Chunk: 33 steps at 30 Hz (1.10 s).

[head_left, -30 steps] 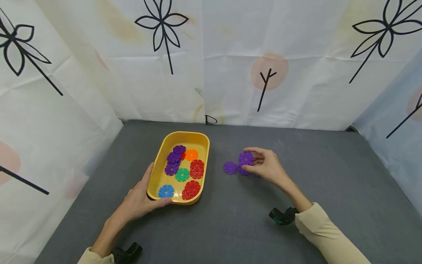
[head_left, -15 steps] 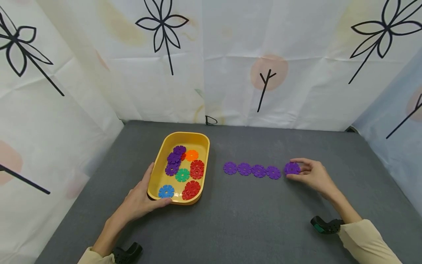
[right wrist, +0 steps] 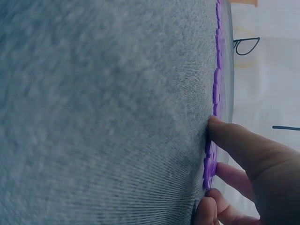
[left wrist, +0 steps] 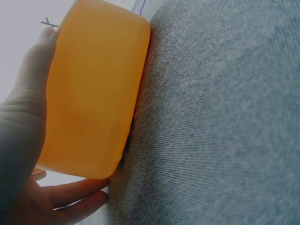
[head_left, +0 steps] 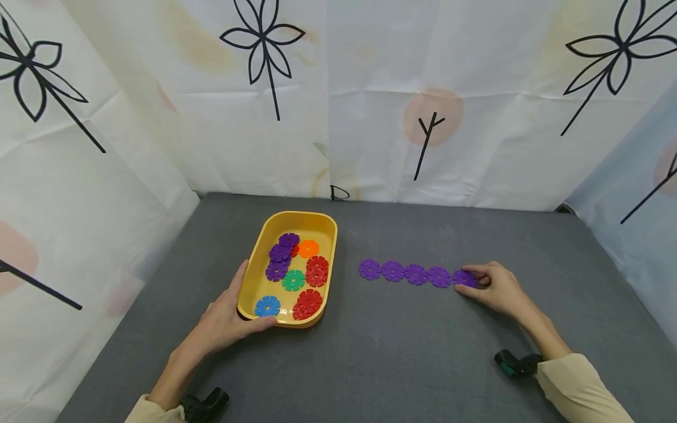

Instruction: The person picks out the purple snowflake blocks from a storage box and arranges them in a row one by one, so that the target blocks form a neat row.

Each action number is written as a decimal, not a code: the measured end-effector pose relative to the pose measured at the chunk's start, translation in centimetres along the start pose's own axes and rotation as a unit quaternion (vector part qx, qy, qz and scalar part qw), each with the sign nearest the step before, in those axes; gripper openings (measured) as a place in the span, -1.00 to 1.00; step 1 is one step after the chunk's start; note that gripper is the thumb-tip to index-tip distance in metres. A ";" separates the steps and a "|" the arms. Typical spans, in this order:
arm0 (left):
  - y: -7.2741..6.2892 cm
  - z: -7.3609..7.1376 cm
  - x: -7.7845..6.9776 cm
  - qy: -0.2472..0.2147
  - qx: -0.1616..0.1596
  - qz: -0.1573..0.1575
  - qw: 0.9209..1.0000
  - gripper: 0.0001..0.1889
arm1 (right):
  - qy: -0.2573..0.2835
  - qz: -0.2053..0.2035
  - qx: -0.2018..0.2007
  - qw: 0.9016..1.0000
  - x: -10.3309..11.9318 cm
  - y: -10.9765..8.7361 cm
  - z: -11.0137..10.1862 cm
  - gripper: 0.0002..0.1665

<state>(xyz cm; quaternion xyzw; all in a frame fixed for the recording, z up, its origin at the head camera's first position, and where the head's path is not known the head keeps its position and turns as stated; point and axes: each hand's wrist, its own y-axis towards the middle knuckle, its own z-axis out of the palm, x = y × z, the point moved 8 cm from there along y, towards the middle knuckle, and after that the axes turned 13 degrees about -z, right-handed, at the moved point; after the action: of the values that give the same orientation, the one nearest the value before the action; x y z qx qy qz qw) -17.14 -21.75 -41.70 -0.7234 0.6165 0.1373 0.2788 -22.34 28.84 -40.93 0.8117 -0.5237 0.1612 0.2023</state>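
Observation:
My right hand [head_left: 499, 291] pinches a purple flower-shaped plastic disc [head_left: 463, 278] between thumb and fingers, down at tabletop level. It sits at the right end of a row of several matching purple discs [head_left: 416, 274]. From the right wrist view, the pinched disc [right wrist: 209, 164] shows edge-on against the cloth. My left hand [head_left: 219, 326] grips the near-left corner of a yellow tray [head_left: 293, 226], thumb at the front rim. Inside lie purple discs [head_left: 280, 254], red discs [head_left: 316, 271], a green disc [head_left: 293, 280], an orange disc [head_left: 308, 248] and a blue disc [head_left: 267, 306].
A dark grey cloth [head_left: 370, 364] covers the table. White curtains [head_left: 370, 59] with printed flowers rise behind it and at both sides. A black device [head_left: 515, 363] is worn at the right wrist, another [head_left: 206, 405] at the left.
My right hand moved right from the row's left part, leaving a spread line of purple discs, then lowered the last disc toward the line's right end. The left hand and tray stayed put.

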 end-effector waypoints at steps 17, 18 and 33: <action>0.2 0.1 0.0 0.005 0.003 -0.004 1.000 0.38 | 0.010 -0.020 -0.045 0.999 3.1 1.1 -0.9 -0.39; 0.2 0.0 0.0 0.004 0.003 -0.005 1.000 0.38 | 0.016 -0.028 -0.051 0.998 3.8 1.4 -1.0 -0.41; 0.0 0.1 0.1 -0.001 -0.003 -0.001 1.000 0.37 | 0.134 -0.137 -0.039 0.981 15.6 8.3 1.4 -0.48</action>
<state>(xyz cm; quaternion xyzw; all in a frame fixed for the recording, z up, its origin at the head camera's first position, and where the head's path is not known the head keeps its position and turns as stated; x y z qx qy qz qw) -17.15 -21.77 -41.80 -0.7249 0.6150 0.1390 0.2775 -23.60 12.85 -33.45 0.8384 -0.3811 0.2191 0.3223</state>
